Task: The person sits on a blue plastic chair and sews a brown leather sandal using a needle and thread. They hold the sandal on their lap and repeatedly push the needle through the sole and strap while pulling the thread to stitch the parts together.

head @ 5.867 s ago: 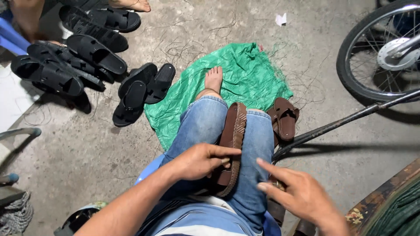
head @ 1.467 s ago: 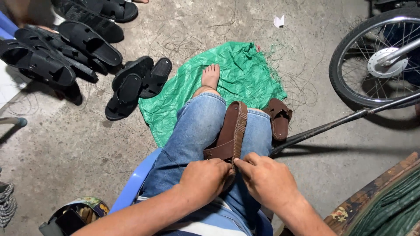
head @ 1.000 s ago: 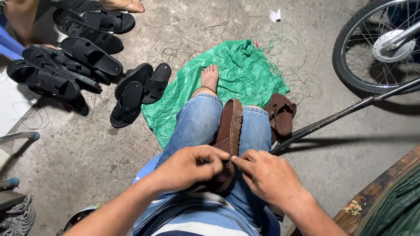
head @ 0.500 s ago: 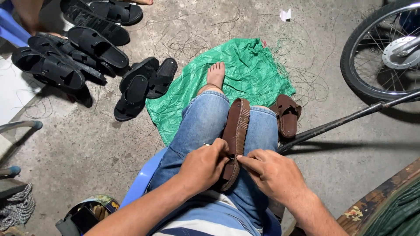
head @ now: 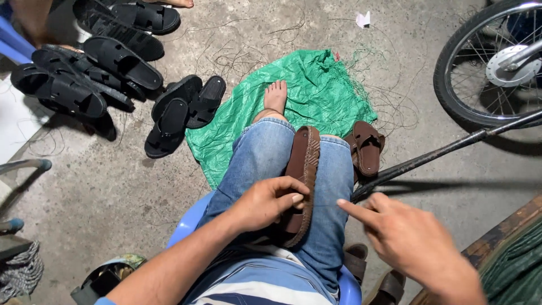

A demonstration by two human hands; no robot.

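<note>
Now brown sandal lying sole-edge up between knees on lap, left hand clamping its near end, fingers curled over rim. Right hand hovering just right of it, forefinger out, pinching thin thread running toward sandal as far as visible; closure hard to tell. Edge stitching showing along far stretch; near part under fingers, looking still in work. Count: one sandal in grip, one brown mate beyond on floor, black sandals further left, about eight, one green sheet, one wheel.
</note>
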